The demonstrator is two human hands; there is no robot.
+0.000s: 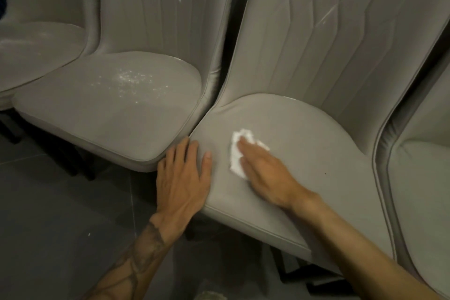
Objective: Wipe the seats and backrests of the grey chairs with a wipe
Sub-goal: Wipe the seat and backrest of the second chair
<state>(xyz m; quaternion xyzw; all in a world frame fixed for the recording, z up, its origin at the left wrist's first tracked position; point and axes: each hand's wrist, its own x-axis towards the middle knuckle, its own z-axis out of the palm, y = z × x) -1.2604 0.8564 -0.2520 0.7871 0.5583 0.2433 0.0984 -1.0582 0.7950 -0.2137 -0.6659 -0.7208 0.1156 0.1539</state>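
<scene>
Several grey padded chairs stand side by side. On the seat (pixel 316 153) of the chair in front of me, my right hand (pixel 263 173) presses a crumpled white wipe (pixel 235 153) flat with straight fingers. My left hand (pixel 183 175) rests flat on that seat's front left corner, fingers spread. The backrest (pixel 328 39) above has ribbed stitching and a pale streak. The neighbouring seat (pixel 109 102) on the left glistens with wet speckles.
A third grey seat (pixel 31 53) lies at the far left and a fourth (pixel 423 202) at the right edge. Dark chair legs (pixel 304 273) stand on the dark tiled floor (pixel 48 226) below.
</scene>
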